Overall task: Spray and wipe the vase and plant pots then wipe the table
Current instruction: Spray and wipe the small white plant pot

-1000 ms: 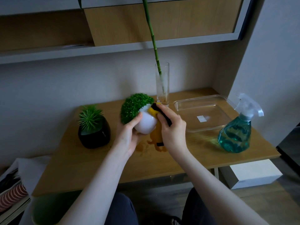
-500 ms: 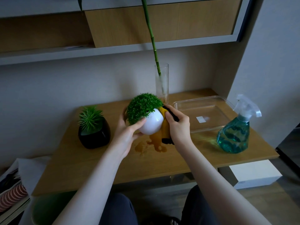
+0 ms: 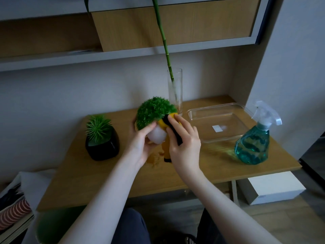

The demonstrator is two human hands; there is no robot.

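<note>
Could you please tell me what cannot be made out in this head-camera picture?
- White pot: far side hidden by the left hand and yellow cloth.
- Right hand: palm faces away, grip unclear.
- Bamboo stalk: top cut off by the frame's edge.
- Clear tray: white label too small to read.

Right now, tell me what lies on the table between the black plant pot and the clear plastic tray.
In the head view, bare wooden table only; both hands hold the white round pot and yellow cloth above that stretch.
</note>
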